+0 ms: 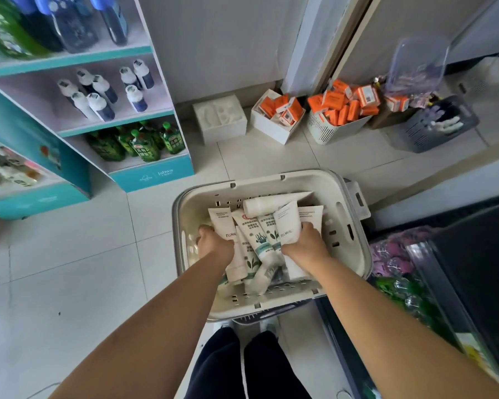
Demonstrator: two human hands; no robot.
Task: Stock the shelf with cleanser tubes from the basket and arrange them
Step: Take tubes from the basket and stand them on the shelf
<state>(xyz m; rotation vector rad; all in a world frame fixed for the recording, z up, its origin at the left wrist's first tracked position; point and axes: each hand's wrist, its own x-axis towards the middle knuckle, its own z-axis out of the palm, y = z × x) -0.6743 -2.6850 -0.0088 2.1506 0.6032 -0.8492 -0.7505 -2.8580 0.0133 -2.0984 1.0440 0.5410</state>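
A white plastic basket (355, 254) stands on the floor in front of me with several white cleanser tubes (260, 228) heaped inside. Both my hands reach down into it. My left hand (213, 241) grips a tube marked FLORAL (224, 223) at the left of the heap. My right hand (304, 243) grips another FLORAL tube (285, 223) at the right. Between the hands lie tubes with green leaf prints. The teal shelf unit (153, 175) stands at the upper left, some way from the basket.
The shelf holds dark bottles, white-capped bottles (104, 93) and green pouches (141, 142). Along the back wall sit a white box (219, 119), boxes of orange packets (337, 110) and a grey basket (435, 128). A dark bin (444, 283) with colourful packs is at my right.
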